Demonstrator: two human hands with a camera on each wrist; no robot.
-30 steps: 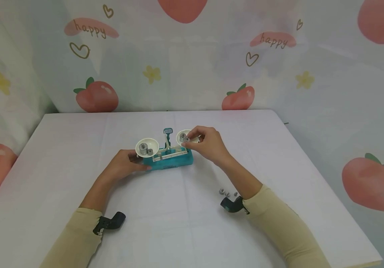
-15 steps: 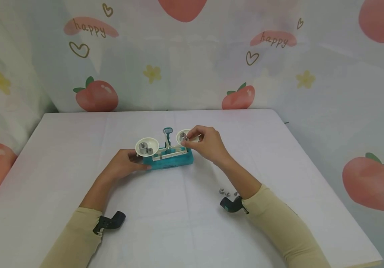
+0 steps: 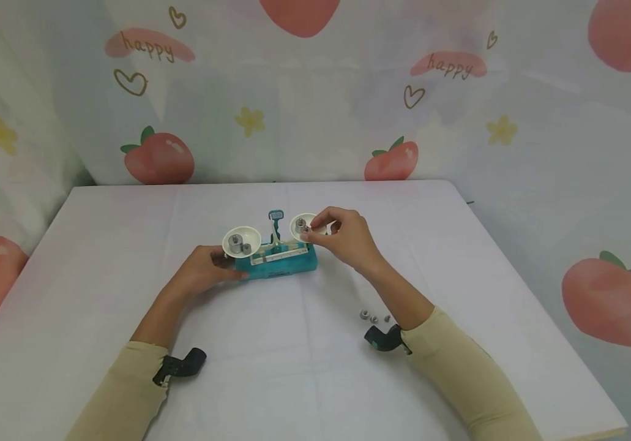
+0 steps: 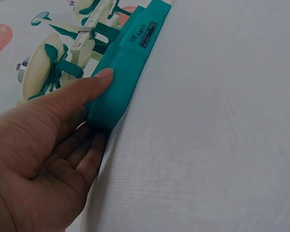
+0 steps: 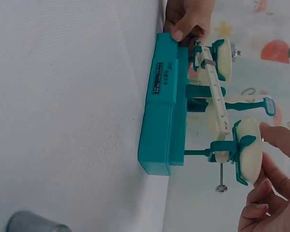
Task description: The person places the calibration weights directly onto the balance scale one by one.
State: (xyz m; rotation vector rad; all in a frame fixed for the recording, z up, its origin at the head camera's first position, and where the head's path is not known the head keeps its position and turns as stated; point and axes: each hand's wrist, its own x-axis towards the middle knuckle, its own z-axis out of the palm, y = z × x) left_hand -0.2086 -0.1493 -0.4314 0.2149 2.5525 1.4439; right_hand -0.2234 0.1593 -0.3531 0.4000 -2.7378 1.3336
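Observation:
A teal balance scale (image 3: 279, 266) with two cream pans stands mid-table. My left hand (image 3: 199, 269) grips its left end, thumb on the front of the base (image 4: 121, 72) and fingers behind and under the end. In the left pan (image 3: 254, 236) sit a large metal weight (image 3: 235, 244) and a smaller one (image 3: 246, 249). Over the right pan (image 3: 294, 229), my right hand (image 3: 348, 236) pinches a small metal weight (image 3: 307, 230) beside a larger weight (image 3: 300, 224). The right wrist view shows those fingertips behind the pan (image 5: 251, 150), which hides the weight.
Three small metal weights (image 3: 374, 319) lie on the white table near my right forearm. A black wrist camera (image 3: 384, 338) sits at the right cuff, another camera (image 3: 183, 364) at the left. A fruit-printed curtain (image 3: 304, 92) hangs behind the table.
My right hand has shifted slightly to the right over the right pan. The left hand and the balance scale stay in place.

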